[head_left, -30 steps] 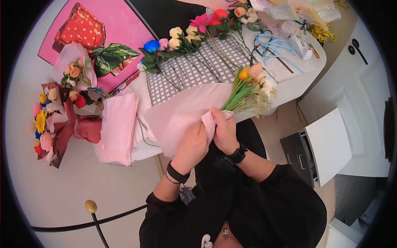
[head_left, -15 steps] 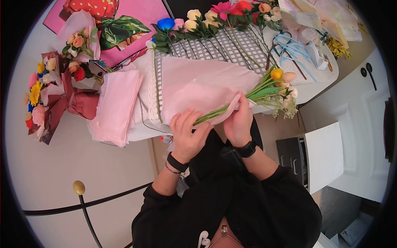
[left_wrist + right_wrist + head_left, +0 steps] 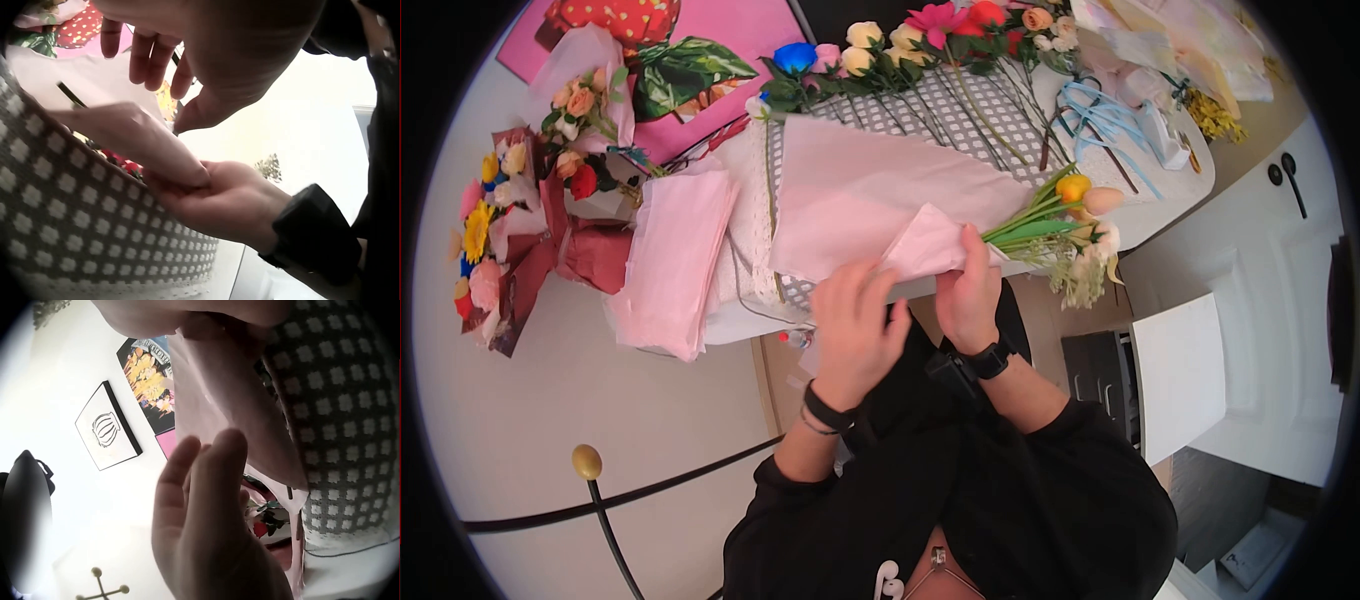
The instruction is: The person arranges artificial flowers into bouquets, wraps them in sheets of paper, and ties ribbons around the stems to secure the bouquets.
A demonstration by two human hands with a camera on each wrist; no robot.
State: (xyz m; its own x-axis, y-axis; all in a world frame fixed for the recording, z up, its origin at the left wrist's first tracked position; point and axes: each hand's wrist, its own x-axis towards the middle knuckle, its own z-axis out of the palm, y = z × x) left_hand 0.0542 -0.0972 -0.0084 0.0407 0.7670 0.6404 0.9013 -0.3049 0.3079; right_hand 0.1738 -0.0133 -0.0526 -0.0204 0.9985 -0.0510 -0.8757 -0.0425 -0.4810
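Observation:
A sheet of pink paper [image 3: 850,190] lies over the checked cloth, its near part folded up across the stems of a bunch of tulips and small white flowers [image 3: 1090,215]. Around the wrapped stems, just below the blooms, my right hand [image 3: 970,305] grips paper and bunch, thumb on top. My left hand [image 3: 855,325] is at the near edge of the paper, fingers loosely bent. In the left wrist view a gap shows between the left hand [image 3: 219,56] and the paper [image 3: 134,134]; a dark stem end [image 3: 70,94] pokes out.
A stack of pink sheets [image 3: 680,255] lies at the left, near wrapped bouquets [image 3: 570,240]. Behind the paper, loose flowers [image 3: 865,48] are lined up on the checked cloth. Light blue ribbon [image 3: 1100,115] and a white box [image 3: 1165,140] are at the right.
The bunch and paper have shifted right since the first frame. Since the second, the paper's near part has folded over the exposed stems, and my left hand has come away from them.

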